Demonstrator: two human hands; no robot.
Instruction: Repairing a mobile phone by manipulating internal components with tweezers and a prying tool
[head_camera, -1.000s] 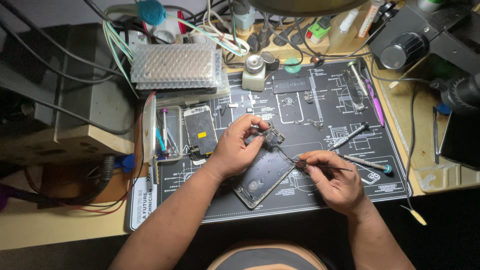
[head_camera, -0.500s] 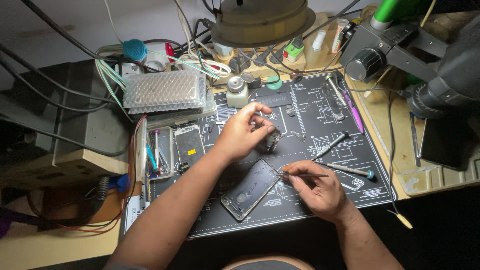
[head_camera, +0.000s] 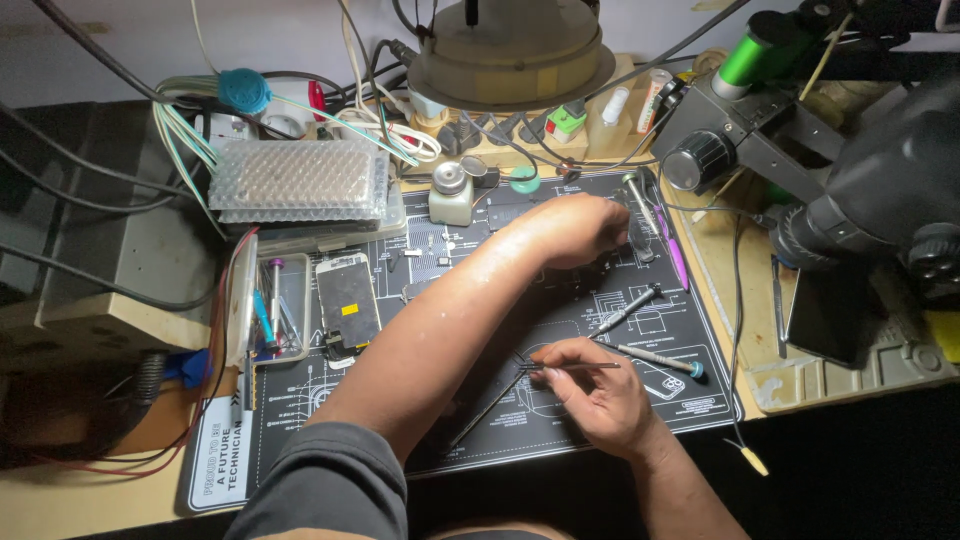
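Two hands over a black repair mat (head_camera: 560, 420)

The right hand (head_camera: 600, 395) pinches tweezers (head_camera: 565, 366) at the mat's near middle — tips pointing left; the left hand (head_camera: 585, 228) reaches far right, knuckles curled beside a screwdriver (head_camera: 640, 205) — its grip hidden.

A single head-worn camera looks steeply down from above the person's seat, facing forward across the tabletop (head_camera: 60, 500) toward the back wall. It sits close, so both forearms enter from the bottom edge and the black work mat (head_camera: 560, 330) fills the middle.
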